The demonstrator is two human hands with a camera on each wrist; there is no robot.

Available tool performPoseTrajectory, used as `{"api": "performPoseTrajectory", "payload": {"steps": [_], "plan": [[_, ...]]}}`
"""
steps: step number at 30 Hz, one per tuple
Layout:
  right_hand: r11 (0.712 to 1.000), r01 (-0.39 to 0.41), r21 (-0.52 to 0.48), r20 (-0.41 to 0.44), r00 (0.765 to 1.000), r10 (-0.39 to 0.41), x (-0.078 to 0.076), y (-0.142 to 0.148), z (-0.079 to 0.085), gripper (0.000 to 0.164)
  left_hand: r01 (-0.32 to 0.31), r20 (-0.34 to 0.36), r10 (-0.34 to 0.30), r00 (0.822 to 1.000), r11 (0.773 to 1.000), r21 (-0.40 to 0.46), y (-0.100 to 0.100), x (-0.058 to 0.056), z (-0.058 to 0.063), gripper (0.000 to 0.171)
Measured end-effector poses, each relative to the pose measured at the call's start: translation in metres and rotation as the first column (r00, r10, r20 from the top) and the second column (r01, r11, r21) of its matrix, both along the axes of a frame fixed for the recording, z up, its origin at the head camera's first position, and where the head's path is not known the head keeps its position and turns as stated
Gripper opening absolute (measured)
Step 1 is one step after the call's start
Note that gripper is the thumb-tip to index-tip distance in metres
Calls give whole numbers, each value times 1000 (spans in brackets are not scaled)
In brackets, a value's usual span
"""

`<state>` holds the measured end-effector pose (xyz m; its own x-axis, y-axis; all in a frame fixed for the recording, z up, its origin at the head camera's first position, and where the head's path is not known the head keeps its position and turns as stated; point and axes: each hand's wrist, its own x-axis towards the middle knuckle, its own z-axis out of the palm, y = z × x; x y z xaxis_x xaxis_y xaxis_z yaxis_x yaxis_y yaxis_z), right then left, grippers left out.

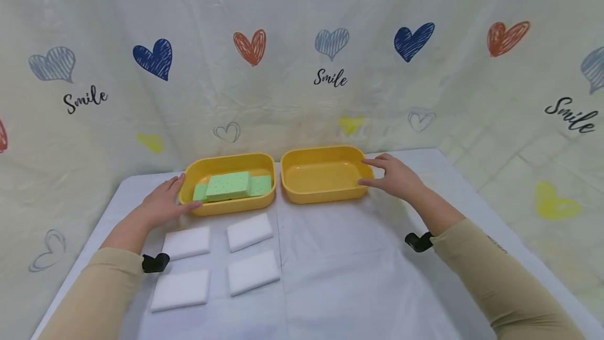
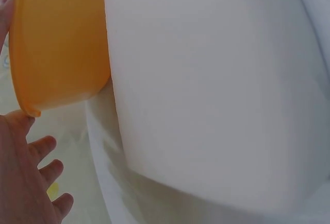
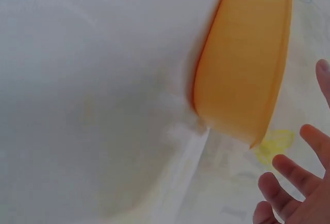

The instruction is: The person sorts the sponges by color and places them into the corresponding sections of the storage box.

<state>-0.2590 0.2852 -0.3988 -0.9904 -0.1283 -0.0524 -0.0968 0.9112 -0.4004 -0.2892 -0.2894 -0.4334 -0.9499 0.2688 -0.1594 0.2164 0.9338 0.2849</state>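
Note:
My left hand point(image 1: 165, 202) is spread at the left end of a yellow tray point(image 1: 236, 206), with its fingertips right at the rim. Speckled light green sponge-like blocks point(image 1: 228, 185) lie in that tray, one on top of the others. My right hand point(image 1: 395, 176) is at the right end of a second yellow tray point(image 1: 325, 197), thumb and fingers held apart around its corner. Nothing lies inside this second tray. In the right wrist view the loosely spread fingers point(image 3: 296, 176) stand apart from the tray wall point(image 3: 240, 64).
Several white rectangular sponge-like blocks point(image 1: 187, 243) lie on the white-covered table point(image 1: 349, 277) in front of the left tray, two to a row. Behind the trays hangs a pale sheet point(image 1: 283, 104) printed with hearts. Black straps with camera mounts point(image 1: 155, 263) sit at both wrists.

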Motion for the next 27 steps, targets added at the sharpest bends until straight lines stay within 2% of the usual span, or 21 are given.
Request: {"api": "performPoseTrajectory", "payload": {"steps": [7,12,19,24,27], "plan": [[988,1,-156,97,995,15,-12,8,-31,109,11,-15,-11,1000,1000,-6,-8,2,-4,115],[980,8,-199,140,990,21,-17,5,-48,114,-4,4,3,1000,1000,16,-13,5,-9,115],[973,32,-230,173,985,9,-22,4,-54,118,-20,0,20,1000,999,50,-11,5,-12,114],[973,65,-223,182,983,-24,-26,10,-51,122,-3,-57,7,998,997,71,-4,4,-5,111],[970,75,-231,195,980,-29,-27,10,-51,124,1,-94,6,996,998,65,-1,9,1,108]]}}
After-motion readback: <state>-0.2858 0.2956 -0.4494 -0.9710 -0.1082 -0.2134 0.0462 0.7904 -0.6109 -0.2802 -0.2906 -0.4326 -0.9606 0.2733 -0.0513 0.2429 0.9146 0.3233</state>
